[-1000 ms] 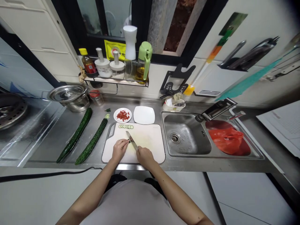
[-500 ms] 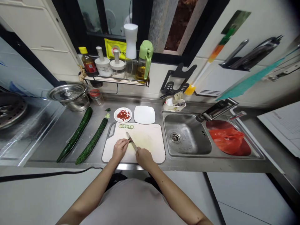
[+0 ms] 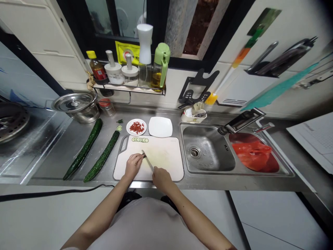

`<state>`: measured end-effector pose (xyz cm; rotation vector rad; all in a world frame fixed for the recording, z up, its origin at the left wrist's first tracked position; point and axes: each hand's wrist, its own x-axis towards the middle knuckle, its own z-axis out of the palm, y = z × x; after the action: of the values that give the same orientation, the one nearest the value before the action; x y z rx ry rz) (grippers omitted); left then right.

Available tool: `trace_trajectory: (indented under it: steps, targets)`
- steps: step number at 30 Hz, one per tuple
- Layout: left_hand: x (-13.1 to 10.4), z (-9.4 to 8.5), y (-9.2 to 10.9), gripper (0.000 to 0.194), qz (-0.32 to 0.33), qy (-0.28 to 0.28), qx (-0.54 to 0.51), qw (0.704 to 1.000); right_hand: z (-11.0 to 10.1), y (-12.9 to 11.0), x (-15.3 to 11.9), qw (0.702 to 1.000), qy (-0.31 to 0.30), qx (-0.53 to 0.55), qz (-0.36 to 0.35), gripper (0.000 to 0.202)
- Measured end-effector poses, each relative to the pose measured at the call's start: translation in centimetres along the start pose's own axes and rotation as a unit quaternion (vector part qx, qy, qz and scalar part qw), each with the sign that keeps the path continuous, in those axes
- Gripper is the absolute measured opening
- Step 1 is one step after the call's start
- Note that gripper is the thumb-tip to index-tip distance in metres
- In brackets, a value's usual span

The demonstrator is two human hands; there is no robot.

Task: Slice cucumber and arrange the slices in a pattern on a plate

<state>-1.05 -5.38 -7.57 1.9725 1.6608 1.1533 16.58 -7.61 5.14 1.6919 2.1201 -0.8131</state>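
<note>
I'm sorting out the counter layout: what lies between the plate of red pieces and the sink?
In the head view, the square white plate lies between them.

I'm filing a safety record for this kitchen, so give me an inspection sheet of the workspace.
Surface: steel counter; white cutting board near its front edge.
Work things: knife over the board; row of cucumber slices on it.
Clutter: two cucumbers left of the board; plate of red pieces and white dish beyond it.
Hands: right hand grips the knife; left hand at a small dark piece beside it, grip unclear.
Cables: black cable at lower left.
Surroundings: sink at right, red bag in its right bowl; condiment shelf behind.
</note>
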Motion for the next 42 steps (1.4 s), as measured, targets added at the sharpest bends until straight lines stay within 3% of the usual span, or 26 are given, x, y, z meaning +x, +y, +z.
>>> trace_trajectory:
  steps: [26, 42]
  targets:
    - [0.0, 0.1, -0.2, 0.022, -0.002, 0.0, -0.006, 1.0, -0.2, -1.9, 4.0, 0.999, 0.021, -0.009, -0.022, 0.026]
    - [0.1, 0.0, -0.1, 0.02, 0.012, 0.012, 0.01, 1.0, 0.7, -2.7, 6.3, 0.998, 0.057, -0.001, -0.033, 0.029]
